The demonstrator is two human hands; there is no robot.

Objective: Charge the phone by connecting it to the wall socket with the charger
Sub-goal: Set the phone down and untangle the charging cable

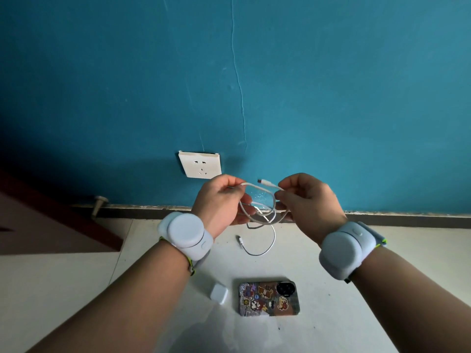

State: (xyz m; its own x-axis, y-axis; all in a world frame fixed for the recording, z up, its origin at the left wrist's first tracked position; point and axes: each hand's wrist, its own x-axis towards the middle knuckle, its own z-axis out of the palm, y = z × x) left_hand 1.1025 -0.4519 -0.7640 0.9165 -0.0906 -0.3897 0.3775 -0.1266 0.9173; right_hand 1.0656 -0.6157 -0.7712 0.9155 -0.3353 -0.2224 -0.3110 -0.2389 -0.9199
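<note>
Holding the thin white charging cable [260, 200] up before the blue wall, I pinch it with my left hand [219, 200] and my right hand [305, 200], fingers curled round its loops. One end dangles to the pale floor [356, 250]. Below lie the sticker-covered phone [269, 298] and small white plug adapter [218, 293], while the white wall socket [200, 165] sits just above my hands.

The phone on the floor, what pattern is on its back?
Colourful cartoon stickers on the phone, seen in the head view.

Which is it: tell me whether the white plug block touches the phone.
Apart. The head view shows bare floor between the plug block and the phone.
</note>
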